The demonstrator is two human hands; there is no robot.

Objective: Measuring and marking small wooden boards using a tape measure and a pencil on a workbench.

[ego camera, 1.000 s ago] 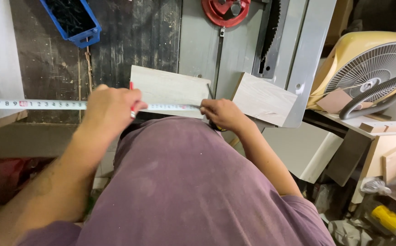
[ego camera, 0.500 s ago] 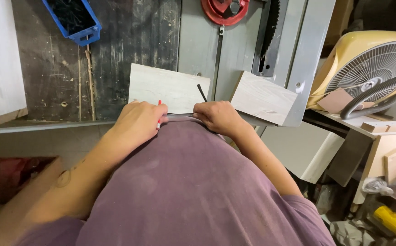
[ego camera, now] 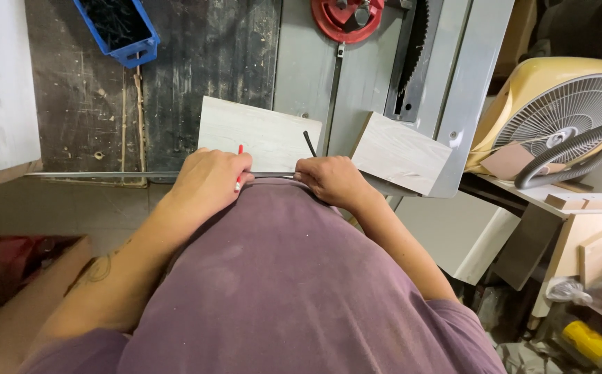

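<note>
My left hand [ego camera: 207,181] is closed on a red pencil [ego camera: 238,168] and pinches a tape measure blade [ego camera: 93,174], which shows edge-on as a thin grey line running left. My right hand [ego camera: 329,181] grips the tape measure at its other end, with the case hidden under the fingers. Both hands sit at the near edge of a pale wood board [ego camera: 259,131] lying flat on the grey saw table [ego camera: 301,62]. A black pencil [ego camera: 309,143] lies at that board's right edge.
A second pale board [ego camera: 401,152] lies to the right, near the saw blade [ego camera: 415,41] and a red guard [ego camera: 346,17]. A blue bin [ego camera: 117,28] stands at the back left. At right are a yellow fan [ego camera: 564,104], a black hose [ego camera: 571,149] and stacked offcuts [ego camera: 592,228].
My left hand slid right along the tape to the board's near edge, close to my right hand. The tape blade turned from flat, numbers up, to edge-on.
</note>
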